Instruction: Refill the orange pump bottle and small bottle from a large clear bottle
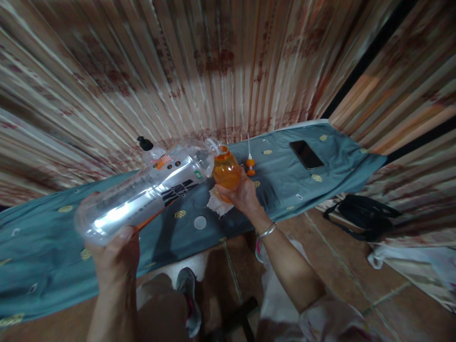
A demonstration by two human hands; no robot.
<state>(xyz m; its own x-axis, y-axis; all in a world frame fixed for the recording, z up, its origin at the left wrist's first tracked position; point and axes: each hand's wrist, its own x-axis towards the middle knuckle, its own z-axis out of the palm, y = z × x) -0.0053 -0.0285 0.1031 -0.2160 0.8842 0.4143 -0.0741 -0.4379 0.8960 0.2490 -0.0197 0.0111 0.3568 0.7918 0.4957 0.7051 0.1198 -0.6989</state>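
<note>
My left hand (114, 251) grips the base of a large clear plastic bottle (149, 190), tipped almost flat with its mouth against the neck of a small orange bottle (225, 170). My right hand (240, 194) holds the orange bottle upright over a blue-grey cloth-covered board (302, 190). A crumpled white tissue (216, 203) lies under that hand. A white round cap (200, 222) rests on the cloth below it. An orange pump nozzle with a white tube (250, 161) lies just right of the orange bottle.
A black phone (306, 154) lies on the board's right part. A small bottle with a black cap (147, 147) stands behind the clear bottle. Striped curtain hangs behind. A black bag (363, 216) and white plastic bag (416, 266) sit on the tiled floor at right.
</note>
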